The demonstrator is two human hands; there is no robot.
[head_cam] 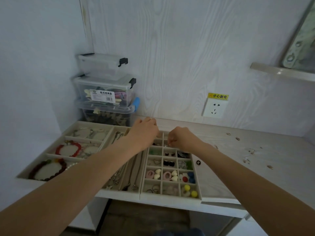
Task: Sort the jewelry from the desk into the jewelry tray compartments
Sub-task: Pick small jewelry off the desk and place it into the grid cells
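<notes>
Right hand (181, 137): yours, fingers curled and pinching something small and pale over the far rows of the gridded tray (170, 196); the item is too small to name. Which cell it hangs above cannot be told.

Left hand (144, 133): knuckles up, fingers bent down at the tray's far edge; whether it holds anything cannot be told.

Gridded tray: at the desk's (255, 167) front edge. Cells hold heart-shaped pieces (157, 173), dark studs (169, 163), yellow beads (190, 190), rings (152, 189).

Chain tray (119, 178): touching the grid's left side; necklaces in long slots.

Bracelet tray (56, 150): toward the left edge; a red bracelet (69, 149) and a dark beaded one (46, 170).

Loose jewelry (250, 153): small metal pieces scattered toward the right edge, well apart from the trays; one dark piece (198, 162) lies just beside the grid.

Step in hand, judged: placing a small piece in a far cell. Next, you would need a fine pinch on the loose bits at the right, then a matching cell.
</notes>
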